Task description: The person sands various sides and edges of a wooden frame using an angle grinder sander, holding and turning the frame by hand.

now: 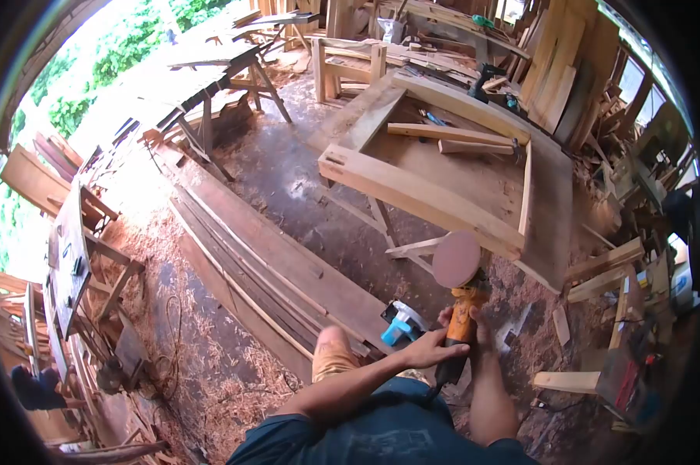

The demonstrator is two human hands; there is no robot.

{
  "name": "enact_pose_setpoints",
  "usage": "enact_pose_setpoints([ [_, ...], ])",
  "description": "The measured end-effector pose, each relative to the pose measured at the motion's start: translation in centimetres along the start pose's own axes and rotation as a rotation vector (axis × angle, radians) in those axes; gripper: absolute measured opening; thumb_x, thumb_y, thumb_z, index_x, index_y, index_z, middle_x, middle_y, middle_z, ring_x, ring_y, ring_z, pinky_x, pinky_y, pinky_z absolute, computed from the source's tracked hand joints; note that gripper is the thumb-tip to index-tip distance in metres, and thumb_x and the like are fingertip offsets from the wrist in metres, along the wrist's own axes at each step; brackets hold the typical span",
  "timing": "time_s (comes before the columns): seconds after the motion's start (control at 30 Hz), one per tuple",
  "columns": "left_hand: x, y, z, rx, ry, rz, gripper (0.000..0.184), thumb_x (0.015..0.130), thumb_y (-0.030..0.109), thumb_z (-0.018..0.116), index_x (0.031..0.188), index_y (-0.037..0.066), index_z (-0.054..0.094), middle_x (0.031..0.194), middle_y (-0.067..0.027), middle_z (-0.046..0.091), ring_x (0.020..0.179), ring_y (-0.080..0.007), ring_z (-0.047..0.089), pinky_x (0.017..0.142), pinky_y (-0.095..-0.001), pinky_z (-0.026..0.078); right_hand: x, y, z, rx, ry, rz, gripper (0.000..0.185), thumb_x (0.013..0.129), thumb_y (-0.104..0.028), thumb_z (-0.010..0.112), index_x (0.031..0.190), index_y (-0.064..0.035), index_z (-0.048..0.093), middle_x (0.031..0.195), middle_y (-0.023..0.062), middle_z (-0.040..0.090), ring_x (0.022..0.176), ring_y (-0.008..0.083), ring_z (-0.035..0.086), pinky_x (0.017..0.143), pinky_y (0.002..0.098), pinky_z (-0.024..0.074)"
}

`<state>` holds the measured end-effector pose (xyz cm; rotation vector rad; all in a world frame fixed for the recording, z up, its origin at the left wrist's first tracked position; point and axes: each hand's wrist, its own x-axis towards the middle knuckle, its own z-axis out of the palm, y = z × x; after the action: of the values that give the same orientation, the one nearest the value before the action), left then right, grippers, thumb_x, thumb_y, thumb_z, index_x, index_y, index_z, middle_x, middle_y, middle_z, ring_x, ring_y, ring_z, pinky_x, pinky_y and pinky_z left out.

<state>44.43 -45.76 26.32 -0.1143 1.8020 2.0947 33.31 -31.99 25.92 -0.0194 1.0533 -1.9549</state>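
Disc sander (460, 319): lower right of centre in the frame, held in front of your torso, above the floor (330, 203); its abrasive disc (457, 259) points toward the upper part of the frame.
Right hand (485, 332): grasping the orange body (457, 329) from the right side, close behind the disc end.
Left hand (431, 350): laid across the rear of the body, fingers extended over it; you cannot tell from this view whether it closes beneath.
Weight: probably moderate and biased toward the disc end, so a forward hold should steady it, with your other hand guiding the rear.
Stiffness: the body looks rigid; the disc is likely thin, with an edge that could bend or tear if caught.
Surface: the casing may grow slippery if dusty; a full wrap should serve better than fingertips.
Where to hold: the orange body and the dark rear end (447, 372), with fingers clear of the disc face and rim.
Wooden frame (419, 194): upper right of centre, lying on a broad panel (550, 209), just beyond the disc.
Blue power tool (399, 329): left of your hands, apart from the sander.
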Motion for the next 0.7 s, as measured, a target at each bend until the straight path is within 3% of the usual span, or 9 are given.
enact_pose_setpoints([
  [0.03,0.3,0.9,-1.6,0.11,-0.014,-0.087,0.074,0.091,0.051,0.072,0.138,-0.001,0.048,0.122,-0.0164,0.063,0.115,-0.0238,0.062,0.098,-0.0384,0.049,1.4,-0.2,0.5,-0.048,0.048,-0.016,0.061,0.087,-0.046,0.075,0.121,0.0023,0.058,0.102,0.0138,0.068,0.094,0.0258,0.068,0.083,0.0377,0.0578],
  [0.07,0.4,-0.9,-2.0,0.182,0.153,0.107,0.075,0.093,0.058,0.069,0.135,0.0,0.047,0.095,-0.0196,0.068,0.095,-0.0307,0.071,0.083,-0.0403,0.055,2.4,-0.9,2.0,-0.094,0.104,-0.031,0.06,0.086,-0.045,0.075,0.119,0.0024,0.059,0.1,0.0131,0.068,0.091,0.0249,0.068,0.081,0.0366,0.0583],
  [0.27,1.1,2.9,-15.6,0.01,-0.239,0.207,0.107,0.088,0.023,0.077,0.161,0.002,0.001,0.124,-0.0205,0.056,0.114,-0.0271,0.057,0.096,-0.0355,0.048,13.3,-3.4,7.5,0.079,0.303,-0.06,0.037,0.089,-0.028,0.071,0.111,0.0009,0.062,0.092,0.0117,0.068,0.084,0.0241,0.069,0.079,0.0393,0.0613],
  [0.37,3.6,1.6,-21.9,-0.079,-0.296,0.275,0.105,0.089,0.019,0.074,0.161,0.002,0.001,0.126,-0.0197,0.055,0.111,-0.0274,0.058,0.098,-0.0353,0.047,18.8,-4.7,14.7,0.034,0.62,-0.167,0.036,0.089,-0.026,0.071,0.111,-0.0001,0.061,0.091,0.0123,0.069,0.08,0.0242,0.07,0.073,0.0396,0.0618],
  [0.4,4.3,1.8,-23.5,0.012,-0.248,0.435,0.101,0.09,0.017,0.073,0.161,0.002,0.002,0.128,-0.0198,0.055,0.109,-0.0262,0.058,0.093,-0.0369,0.051,20.4,-4.6,14.6,-0.02,0.634,-0.187,0.035,0.088,-0.022,0.071,0.113,-0.001,0.06,0.091,0.0124,0.069,0.075,0.0238,0.07,0.067,0.0397,0.0619],
  [0.53,4.0,4.0,-29.4,-0.207,-0.378,0.025,0.099,0.088,0.024,0.076,0.16,0.006,0.012,0.115,-0.0187,0.062,0.089,-0.0236,0.067,0.074,-0.0377,0.057,24.7,-2.6,13.4,-0.033,0.671,-0.159,0.034,0.087,-0.017,0.072,0.114,-0.0015,0.059,0.087,0.01,0.068,0.07,0.0218,0.069,0.063,0.0361,0.0603],
  [0.63,4.4,8.3,-33.3,0.517,-0.402,-0.085,0.093,0.082,0.034,0.081,0.157,0.011,0.03,0.096,-0.0146,0.069,0.079,-0.025,0.069,0.072,-0.0368,0.056,26.6,-3.7,16.4,-0.193,0.813,-0.141,0.03,0.088,-0.018,0.071,0.112,-0.0039,0.059,0.089,0.0102,0.067,0.068,0.0214,0.068,0.062,0.0361,0.0581],
  [0.67,5.2,3.8,-34.3,0.54,-0.323,0.109,0.086,0.076,0.042,0.084,0.149,0.014,0.047,0.082,-0.0113,0.071,0.079,-0.0264,0.07,0.073,-0.0361,0.056,27.1,-3.7,15.9,-0.21,0.829,-0.135,0.035,0.09,-0.018,0.072,0.116,-0.0034,0.055,0.091,0.0103,0.067,0.066,0.0205,0.067,0.06,0.0363,0.0582],
  [0.7,5.8,3.3,-35.8,0.195,-0.323,0.197,0.071,0.08,0.032,0.082,0.142,0.011,0.055,0.099,-0.0141,0.073,0.09,-0.0282,0.071,0.083,-0.0375,0.056,27.3,-4.2,16.2,-0.26,0.893,-0.152,0.041,0.089,-0.02,0.074,0.12,-0.0031,0.053,0.094,0.0107,0.067,0.072,0.0206,0.068,0.064,0.0358,0.0584],
])
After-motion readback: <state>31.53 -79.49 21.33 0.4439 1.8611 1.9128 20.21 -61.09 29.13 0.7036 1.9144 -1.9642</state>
